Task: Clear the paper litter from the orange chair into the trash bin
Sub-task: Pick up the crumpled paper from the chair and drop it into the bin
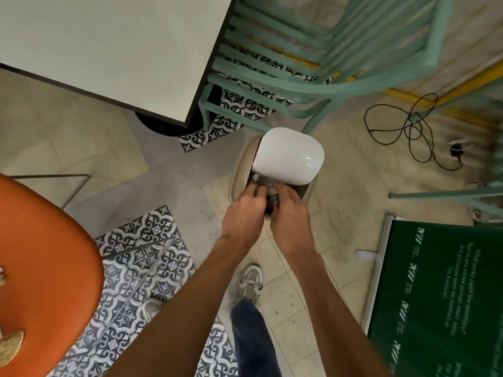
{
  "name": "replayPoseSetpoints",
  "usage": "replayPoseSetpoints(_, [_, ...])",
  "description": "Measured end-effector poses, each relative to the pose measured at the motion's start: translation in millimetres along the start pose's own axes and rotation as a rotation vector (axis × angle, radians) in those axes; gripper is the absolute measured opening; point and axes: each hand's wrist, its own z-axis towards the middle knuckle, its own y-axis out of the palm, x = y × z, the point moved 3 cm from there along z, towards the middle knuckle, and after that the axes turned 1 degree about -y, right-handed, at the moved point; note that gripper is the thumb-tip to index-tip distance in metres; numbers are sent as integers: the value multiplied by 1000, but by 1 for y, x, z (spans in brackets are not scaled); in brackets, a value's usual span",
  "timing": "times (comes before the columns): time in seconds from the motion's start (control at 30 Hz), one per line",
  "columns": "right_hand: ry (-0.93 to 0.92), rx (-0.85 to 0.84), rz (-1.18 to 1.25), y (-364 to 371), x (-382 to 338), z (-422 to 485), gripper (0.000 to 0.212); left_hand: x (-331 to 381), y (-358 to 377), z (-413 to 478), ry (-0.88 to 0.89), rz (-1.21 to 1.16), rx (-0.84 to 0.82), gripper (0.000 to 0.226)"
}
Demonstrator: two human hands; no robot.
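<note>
Below my left hand (pixel 242 210) and right hand (pixel 290 213) sits the trash bin (pixel 234 174); both grip crumpled paper (pixel 265 183). Next, I should let go.

We see the trash bin (pixel 236 170) only in part. Its raised white lid (pixel 290 156) hides the far side, and the left hand (pixel 243 210) and right hand (pixel 290 213) hide the near side. Their fingertips vanish among crumpled paper (pixel 262 182), so we cannot tell their grip. The left edge cuts off the orange chair (pixel 46 268). Lettering on the green sign (pixel 435 295) is too blurred to read.
</note>
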Motion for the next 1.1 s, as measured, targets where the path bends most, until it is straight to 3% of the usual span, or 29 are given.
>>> replayPoseSetpoints(0.3, [-23,64,-94,-6,-15,-12,42,-32,-29,-39,16,-219,231,30])
replayPoseSetpoints(0.67, [-107,70,-169,15,-90,-72,36,-143,-74,-148,-223,-315,380,25])
replayPoseSetpoints(1.1, [-387,-284,-16,202,-268,-191,23,-362,-126,-357,-660,-455,592,18])
